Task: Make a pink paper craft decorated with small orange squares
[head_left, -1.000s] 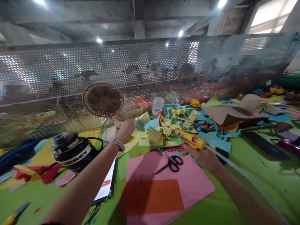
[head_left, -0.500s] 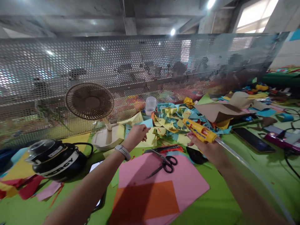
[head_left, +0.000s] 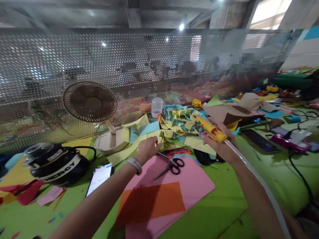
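Observation:
My left hand (head_left: pixel 149 148), with a pale watch band (head_left: pixel 135 165) on the wrist, is closed in a pinch beside the yellow paper pieces. What its fingertips hold, if anything, I cannot make out. My right hand (head_left: pixel 219 141) is wrapped round a yellow pen-shaped tool (head_left: pixel 209 128) with a clear flexible tube (head_left: pixel 256 179) trailing from its back. The tool's front end points at a heap of yellow and blue cut paper (head_left: pixel 178 124). Dark-handled scissors (head_left: pixel 174 166) lie spread on a pink sheet (head_left: pixel 196 186), near an orange sheet (head_left: pixel 152 202).
A small fan (head_left: pixel 91 103) stands at the back left, before a perforated metal screen (head_left: pixel 139 66). A black jug (head_left: pixel 59 166) and a lit phone (head_left: pixel 99 177) are on the left. A dark phone (head_left: pixel 260 141) and purple power strip (head_left: pixel 286 141) lie right. A clear cup (head_left: pixel 157 106) stands behind the heap.
My left hand has moved down, away from the blue paper and closer to the scissors. My right hand keeps its grip on the yellow tool. The whole view has shifted slightly.

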`<control>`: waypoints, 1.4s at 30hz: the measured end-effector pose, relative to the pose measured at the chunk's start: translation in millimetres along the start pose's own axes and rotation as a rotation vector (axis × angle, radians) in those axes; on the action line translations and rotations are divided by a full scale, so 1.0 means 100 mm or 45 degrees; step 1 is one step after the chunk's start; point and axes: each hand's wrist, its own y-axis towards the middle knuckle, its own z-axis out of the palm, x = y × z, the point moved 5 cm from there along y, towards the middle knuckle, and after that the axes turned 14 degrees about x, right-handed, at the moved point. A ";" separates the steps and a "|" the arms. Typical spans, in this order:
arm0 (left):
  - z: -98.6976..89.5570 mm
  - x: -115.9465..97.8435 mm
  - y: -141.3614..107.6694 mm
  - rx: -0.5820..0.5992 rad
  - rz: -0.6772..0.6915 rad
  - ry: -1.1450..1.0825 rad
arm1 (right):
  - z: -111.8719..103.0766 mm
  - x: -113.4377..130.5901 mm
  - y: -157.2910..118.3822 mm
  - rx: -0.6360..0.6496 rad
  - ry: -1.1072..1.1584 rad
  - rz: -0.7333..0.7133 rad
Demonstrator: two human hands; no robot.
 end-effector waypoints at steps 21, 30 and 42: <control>0.14 0.74 -1.37 0.077 0.061 -0.354 | 0.30 -0.48 -0.35 1.159 -0.555 -0.201; 0.42 0.65 -1.61 0.194 0.261 -0.172 | 0.31 -0.58 -0.37 1.147 -0.665 -0.270; 0.74 0.50 -1.65 0.230 0.270 -0.003 | 0.27 -0.63 -0.47 1.062 -0.672 -0.255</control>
